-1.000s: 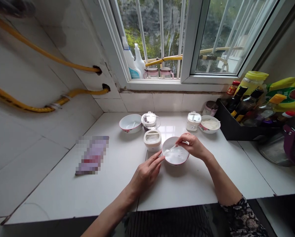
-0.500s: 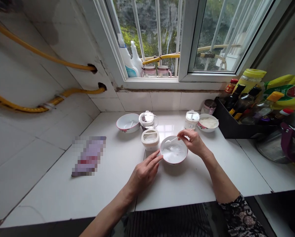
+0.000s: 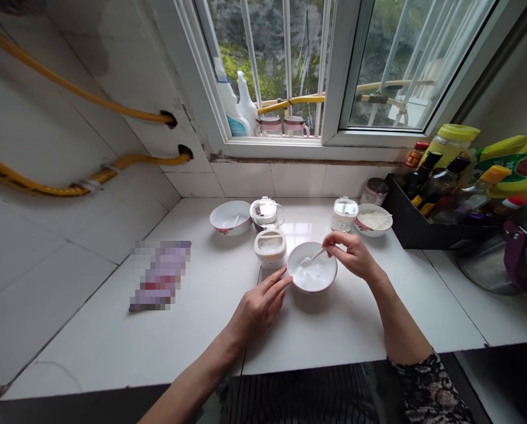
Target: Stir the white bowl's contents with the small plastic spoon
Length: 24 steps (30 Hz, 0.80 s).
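A white bowl (image 3: 312, 287) with a pink rim stands on the counter, holding white, wet-looking contents. My left hand (image 3: 261, 306) holds the bowl's left rim with its fingertips; its thumb is hidden. In the pinched fingers of my right hand (image 3: 349, 253) is a small white spoon (image 3: 312, 257), slanting down into the bowl, its head at the contents. Just left of the bowl, an open-topped seasoning jar (image 3: 270, 250) contains something white. Behind it sits a lidded jar (image 3: 265, 212), beside a second white bowl (image 3: 230, 219) with a spoon in it.
At the back right are another lidded jar (image 3: 345, 213) and a bowl of white, pale stuff (image 3: 373, 221). A black box of bottles (image 3: 404, 227) and a metal pot (image 3: 484, 271) line the right side. A blurred purple packet (image 3: 161, 277) lies left. Spray bottles (image 3: 241, 109) stand by the window.
The spoon's head has shifted lower and slightly right inside the bowl, and my right hand has moved a little right. My left hand stays at the rim. The whole view has shifted slightly.
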Tool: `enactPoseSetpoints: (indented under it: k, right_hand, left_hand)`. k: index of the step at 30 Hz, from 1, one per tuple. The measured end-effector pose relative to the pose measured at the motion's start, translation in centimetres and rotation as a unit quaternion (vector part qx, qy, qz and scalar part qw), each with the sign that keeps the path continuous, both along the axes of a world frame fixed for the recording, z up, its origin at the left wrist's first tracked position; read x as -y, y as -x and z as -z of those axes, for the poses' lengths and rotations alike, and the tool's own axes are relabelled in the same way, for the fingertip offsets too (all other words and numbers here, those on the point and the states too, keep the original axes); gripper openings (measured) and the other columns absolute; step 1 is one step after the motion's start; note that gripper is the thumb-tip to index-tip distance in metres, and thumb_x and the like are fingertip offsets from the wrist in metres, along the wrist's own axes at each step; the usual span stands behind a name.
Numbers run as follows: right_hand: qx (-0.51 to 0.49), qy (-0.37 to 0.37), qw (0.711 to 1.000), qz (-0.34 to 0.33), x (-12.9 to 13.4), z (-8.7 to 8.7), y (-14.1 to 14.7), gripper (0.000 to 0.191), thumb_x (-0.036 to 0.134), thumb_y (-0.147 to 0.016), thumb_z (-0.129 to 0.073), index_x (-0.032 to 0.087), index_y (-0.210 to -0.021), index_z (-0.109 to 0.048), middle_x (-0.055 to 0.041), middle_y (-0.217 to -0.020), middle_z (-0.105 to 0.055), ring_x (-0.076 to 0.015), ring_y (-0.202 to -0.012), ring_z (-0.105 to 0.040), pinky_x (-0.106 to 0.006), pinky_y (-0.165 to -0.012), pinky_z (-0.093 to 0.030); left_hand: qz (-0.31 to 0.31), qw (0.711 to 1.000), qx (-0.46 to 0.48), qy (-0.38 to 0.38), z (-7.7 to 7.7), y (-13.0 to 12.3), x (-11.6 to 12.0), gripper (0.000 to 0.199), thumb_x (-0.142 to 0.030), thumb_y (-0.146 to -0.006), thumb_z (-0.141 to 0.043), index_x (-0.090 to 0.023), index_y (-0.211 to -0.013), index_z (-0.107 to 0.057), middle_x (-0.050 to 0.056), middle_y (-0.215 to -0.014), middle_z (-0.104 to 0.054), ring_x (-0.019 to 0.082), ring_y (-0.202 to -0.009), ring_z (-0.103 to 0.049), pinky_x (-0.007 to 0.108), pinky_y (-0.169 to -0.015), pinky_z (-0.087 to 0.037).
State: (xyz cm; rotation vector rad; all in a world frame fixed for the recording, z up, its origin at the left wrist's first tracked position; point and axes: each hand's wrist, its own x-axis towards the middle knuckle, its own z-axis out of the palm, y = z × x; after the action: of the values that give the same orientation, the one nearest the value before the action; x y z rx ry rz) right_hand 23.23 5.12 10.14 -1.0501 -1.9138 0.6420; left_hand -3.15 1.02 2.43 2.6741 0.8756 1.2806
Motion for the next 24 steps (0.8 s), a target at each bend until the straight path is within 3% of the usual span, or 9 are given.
enactPoseSetpoints:
  k: [5, 15, 24]
  right_hand:
    - [-0.028, 0.040, 0.998, 0.034, -0.1, 0.2, -0.1, 0.015, 0.014, -0.075, -0.049, 0.019, -0.071, -0.063, 0.0019, -0.061, -0.058, -0.0135, -0.059, -0.052, -0.027, -0.059, -0.040]
    - [-0.024, 0.081, 0.996, 0.021, 0.3, 0.5, 1.5, 0.016, 0.016, -0.069, -0.047, 0.020, -0.064, -0.062, 0.0030, -0.052, -0.055, -0.0124, -0.053, -0.047, -0.026, -0.056, -0.036]
    - [-0.191, 0.222, 0.954, 0.074, -0.8, 0.8, 1.1, 0.011, 0.024, -0.059, -0.054, 0.019, -0.057, -0.064, 0.0024, -0.045, -0.053, -0.0122, -0.046, -0.046, -0.027, -0.051, -0.037]
  left_hand:
    - [0.000, 1.000, 0.000, -0.004, 0.0, 0.0, 0.0, 0.036, -0.005, -0.096, -0.047, -0.014, -0.129, -0.057, 0.019, -0.131, -0.064, 0.024, -0.118, -0.066, 0.034, -0.091, -0.062]
    - [0.001, 1.000, -0.002, 0.005, 0.0, 0.0, 0.0, 0.038, -0.006, -0.095, -0.048, -0.015, -0.131, -0.057, 0.017, -0.134, -0.063, 0.024, -0.119, -0.066, 0.034, -0.093, -0.062]
    - [0.000, 1.000, -0.001, 0.001, 0.1, 0.1, 0.0, 0.040, -0.006, -0.096, -0.047, -0.017, -0.134, -0.056, 0.016, -0.133, -0.063, 0.024, -0.120, -0.065, 0.035, -0.093, -0.062]
